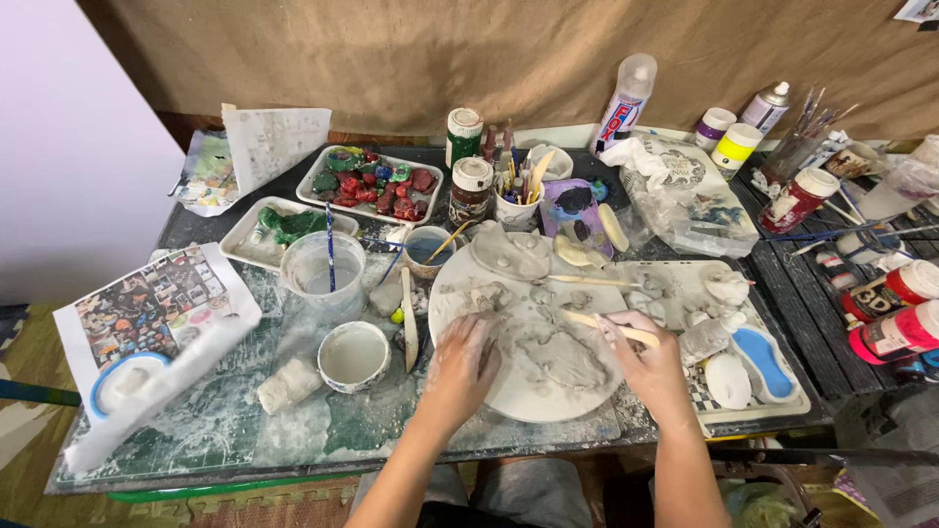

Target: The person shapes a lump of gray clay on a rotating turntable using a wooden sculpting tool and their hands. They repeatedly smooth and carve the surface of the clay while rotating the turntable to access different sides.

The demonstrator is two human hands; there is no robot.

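A round grey work board [460, 284] lies in front of me with a flat piece of wet grey clay [562, 357] on it and several smaller clay bits near its far edge. My left hand [462, 364], smeared with clay, rests flat on the board just left of the clay piece, holding nothing. My right hand [646, 364] grips a pale wooden modelling stick [611, 328] whose tip points left over the clay.
A white bowl of slip [353, 356] and a clear water tub with a brush [319, 272] stand left of the board. Trays of painted pieces [372, 184], a cup of tools [515, 200], paint bottles [895, 332] and a tray of clay shapes [743, 357] crowd the table.
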